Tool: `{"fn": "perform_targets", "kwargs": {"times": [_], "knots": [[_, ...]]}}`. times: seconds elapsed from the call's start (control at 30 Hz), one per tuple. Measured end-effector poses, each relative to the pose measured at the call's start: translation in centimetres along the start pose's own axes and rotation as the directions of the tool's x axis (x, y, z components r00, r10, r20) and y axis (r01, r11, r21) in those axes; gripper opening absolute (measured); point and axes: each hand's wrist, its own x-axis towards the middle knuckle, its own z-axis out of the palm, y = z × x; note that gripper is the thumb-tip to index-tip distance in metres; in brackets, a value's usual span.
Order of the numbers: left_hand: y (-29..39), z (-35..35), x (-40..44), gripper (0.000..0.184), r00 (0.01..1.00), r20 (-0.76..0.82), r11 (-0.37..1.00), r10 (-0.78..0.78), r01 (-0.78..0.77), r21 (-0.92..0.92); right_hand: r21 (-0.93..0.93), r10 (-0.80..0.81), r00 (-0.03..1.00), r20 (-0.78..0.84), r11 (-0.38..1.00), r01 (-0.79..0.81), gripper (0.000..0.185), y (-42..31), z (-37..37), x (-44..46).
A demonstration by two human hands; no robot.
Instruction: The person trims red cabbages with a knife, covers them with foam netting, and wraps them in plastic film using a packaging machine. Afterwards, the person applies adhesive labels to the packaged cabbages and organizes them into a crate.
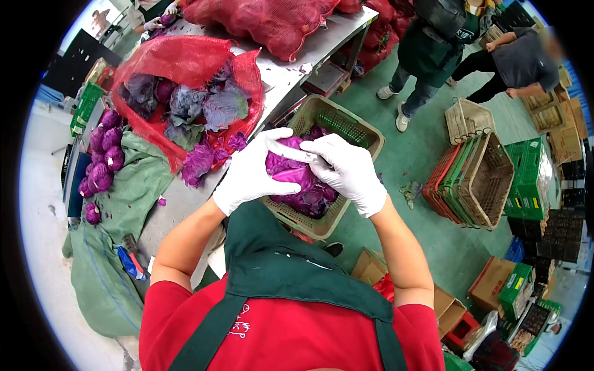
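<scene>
My left hand (pixel 250 173), in a white glove, curves round the left side of a purple cabbage (pixel 288 173), thumb and fingers pressed to it. My right hand (pixel 346 170), also gloved, is closed at the cabbage's upper right; a pale strip, perhaps a leaf rib, runs between its fingers and my left hand. Just below is a beige plastic basket (pixel 365 133) with loose purple leaves (pixel 315 201) inside. To the left, an open red mesh bag (pixel 179 55) on the table holds cabbages with dark outer leaves (pixel 185 102).
Trimmed cabbages (pixel 102 176) lie at the left by a green cloth (pixel 117 266). Full red mesh bags (pixel 253 21) cover the back of the metal table (pixel 281 77). Two people stand at the upper right, near stacked baskets (pixel 476 179). Cardboard boxes (pixel 492 281) sit at the lower right.
</scene>
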Motion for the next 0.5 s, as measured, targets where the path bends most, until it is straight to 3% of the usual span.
{"fn": "perform_targets", "kwargs": {"times": [0.03,0.1,0.17,0.23,0.27,0.3,0.33,0.37,0.43,0.47,0.5], "knots": [[0.0,0.0,0.0,0.095,1.0,-0.006,0.999,0.029,-0.029,0.033,-0.001,0.001,1.0,-0.003,1.0,-0.001,0.021,0.3,-0.1,0.0],[0.3,-0.2,-0.1,0.095,0.999,0.023,0.999,0.044,-0.044,0.019,0.206,0.27,0.963,0.028,0.941,-0.27,0.017,1.3,-0.8,0.4],[0.1,-0.6,-0.4,0.097,0.997,0.076,0.999,0.022,-0.02,-0.025,0.33,0.578,0.812,-0.086,0.785,-0.524,0.019,5.2,-0.2,-0.2],[-1.3,-0.7,-0.6,0.101,0.996,0.064,0.979,0.055,-0.041,-0.198,0.006,0.508,0.861,-0.011,0.862,-0.508,0.026,7.0,-1.5,-0.6],[-2.1,-0.6,-0.5,0.098,0.996,0.035,0.963,0.078,-0.066,-0.262,-0.097,0.45,0.889,-0.086,0.884,-0.457,0.039,7.0,-1.0,-1.6],[-2.6,-0.5,-0.5,0.098,0.996,0.046,0.964,0.079,-0.064,-0.259,-0.009,0.426,0.903,-0.056,0.904,-0.427,0.05,6.4,-0.5,-1.9],[-3.1,-0.4,-0.4,0.099,0.999,0.016,0.938,0.052,-0.043,-0.343,0.249,0.543,0.829,0.129,0.792,-0.558,0.052,4.4,-0.7,-1.5],[-3.2,-0.3,-0.3,0.099,1.0,-0.012,0.904,0.022,-0.025,-0.426,0.454,0.583,0.74,0.336,0.588,-0.67,0.054,2.0,-1.3,-0.8],[-2.9,-0.3,-0.2,0.101,1.0,0.0,0.903,0.016,-0.015,-0.429,0.421,0.534,0.663,0.525,0.514,-0.747,0.052,-0.6,-2.1,0.1],[-2.6,-0.3,-0.2,0.101,0.999,0.018,0.923,0.039,-0.029,-0.384,0.388,0.516,0.715,0.471,0.606,-0.694,0.044,-0.2,-1.1,-0.1],[-2.2,-0.4,-0.2,0.102,0.997,0.037,0.94,0.061,-0.045,-0.338,0.393,0.519,0.716,0.468,0.604,-0.694,0.044,0.1,-0.8,-0.1]]}}
